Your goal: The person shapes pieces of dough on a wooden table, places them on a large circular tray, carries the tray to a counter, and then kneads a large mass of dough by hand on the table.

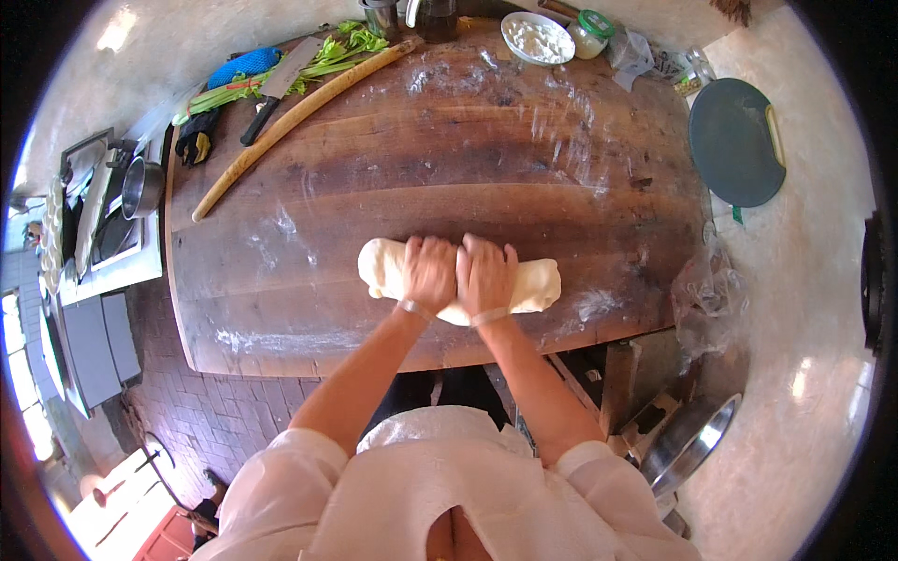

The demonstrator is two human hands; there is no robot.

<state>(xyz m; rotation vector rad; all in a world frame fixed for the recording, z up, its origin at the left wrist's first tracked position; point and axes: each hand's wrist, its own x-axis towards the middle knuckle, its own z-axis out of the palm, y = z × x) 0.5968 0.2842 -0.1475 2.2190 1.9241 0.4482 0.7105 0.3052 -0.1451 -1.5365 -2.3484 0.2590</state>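
Note:
A thick log of pale dough (537, 284) lies crosswise near the front of a wooden worktable (421, 168). My left hand (429, 273) grips it just left of its middle, fingers curled over the far side. Beside it, almost touching, my right hand (485, 273) is wrapped over the dough in the same way. Both hands are slightly blurred, and a band circles each wrist. The dough's two ends stick out past my hands, while its middle is largely hidden under them. White flour (280, 341) streaks the wood around it.
At the back left, a long wooden rolling pin (302, 126) lies near a cleaver (280, 91) and celery (351, 52). A bowl of flour (539, 39) and a green-lidded jar (591, 34) stand at the back. A dark round board (736, 144) leans on the right wall.

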